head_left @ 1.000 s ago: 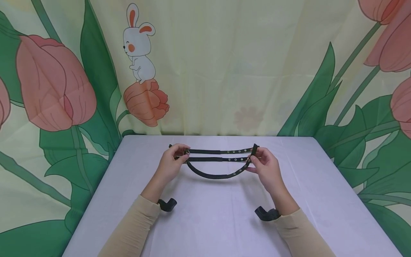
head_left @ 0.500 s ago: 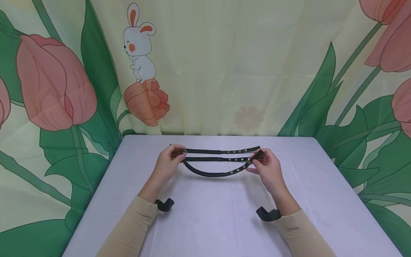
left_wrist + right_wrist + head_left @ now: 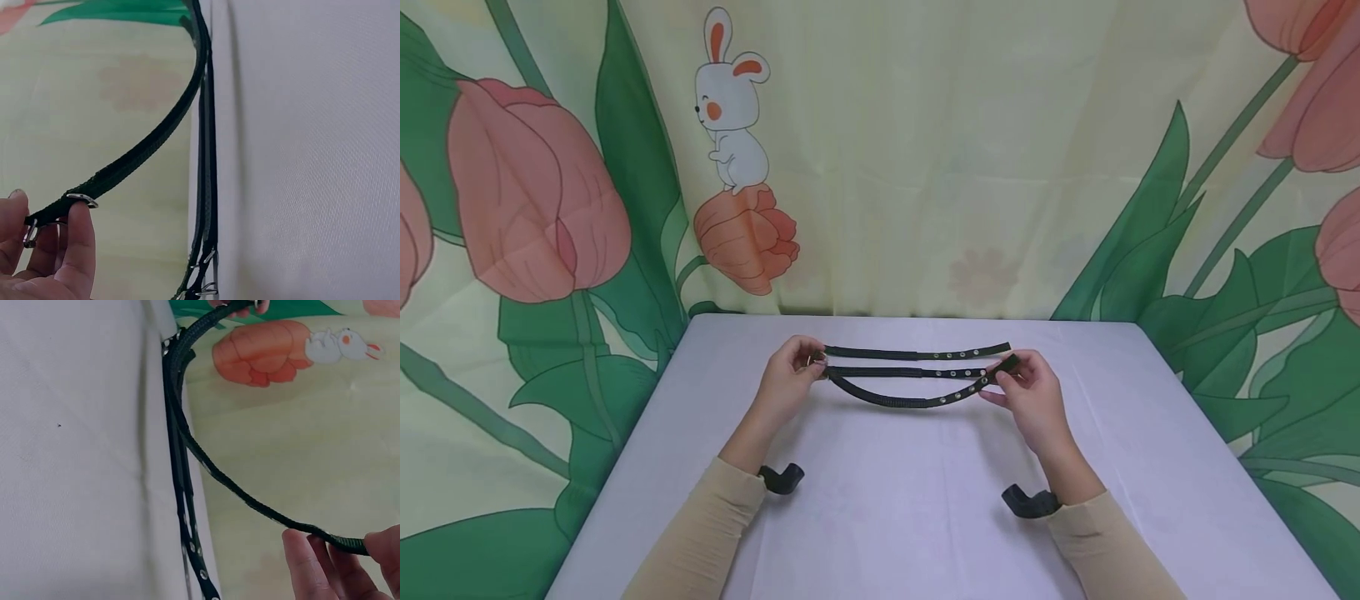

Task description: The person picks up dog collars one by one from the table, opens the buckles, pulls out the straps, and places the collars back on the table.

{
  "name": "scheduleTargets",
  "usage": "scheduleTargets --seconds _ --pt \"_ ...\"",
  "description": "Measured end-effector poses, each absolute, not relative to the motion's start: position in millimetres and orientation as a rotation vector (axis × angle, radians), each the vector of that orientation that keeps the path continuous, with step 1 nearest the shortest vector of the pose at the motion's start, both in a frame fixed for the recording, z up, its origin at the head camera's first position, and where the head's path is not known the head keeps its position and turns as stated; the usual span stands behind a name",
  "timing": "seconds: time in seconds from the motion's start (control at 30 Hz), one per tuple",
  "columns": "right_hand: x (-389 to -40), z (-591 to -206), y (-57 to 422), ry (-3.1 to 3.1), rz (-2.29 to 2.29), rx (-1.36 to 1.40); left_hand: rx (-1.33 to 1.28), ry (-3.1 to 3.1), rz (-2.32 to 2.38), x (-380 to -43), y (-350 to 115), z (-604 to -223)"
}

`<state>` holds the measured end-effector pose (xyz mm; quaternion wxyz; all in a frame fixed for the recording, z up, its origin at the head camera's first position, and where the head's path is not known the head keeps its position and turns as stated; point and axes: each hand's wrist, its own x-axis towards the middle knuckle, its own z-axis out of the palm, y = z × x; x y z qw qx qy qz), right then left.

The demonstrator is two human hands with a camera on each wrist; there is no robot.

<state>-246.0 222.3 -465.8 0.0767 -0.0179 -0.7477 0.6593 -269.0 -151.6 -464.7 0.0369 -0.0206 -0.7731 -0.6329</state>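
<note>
A black strap (image 3: 895, 402) with metal eyelets along its right part sags in a shallow curve between my two hands, raised off the table. My left hand (image 3: 784, 379) pinches its left end, where a metal buckle (image 3: 29, 234) and a metal loop (image 3: 82, 200) show in the left wrist view. At the other end, my right hand (image 3: 1032, 396) holds the plain tip (image 3: 350, 545) between thumb and fingers, with the end poking up past them. Two similar straps, a far one (image 3: 872, 353) and a nearer one (image 3: 880, 372), lie side by side on the table behind it.
A white cloth covers the table (image 3: 895, 500). Behind its back edge hangs a curtain (image 3: 925, 167) printed with tulips and a rabbit. Dark curved pieces stick out at my left wrist (image 3: 782, 479) and right wrist (image 3: 1030, 502), below the beige sleeves.
My left hand has shifted a little left and my right hand slightly right. The held strap is stretched wider, its sag is shallower, and its right tip leans further right.
</note>
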Motion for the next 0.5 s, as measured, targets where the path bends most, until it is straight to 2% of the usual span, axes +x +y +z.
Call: scheduleTargets --seconds 0.5 --pt "-253.2 -470.8 228.2 -2.139 2.013 -0.103 0.004 -2.361 -2.026 -272.7 -161.2 -470.1"
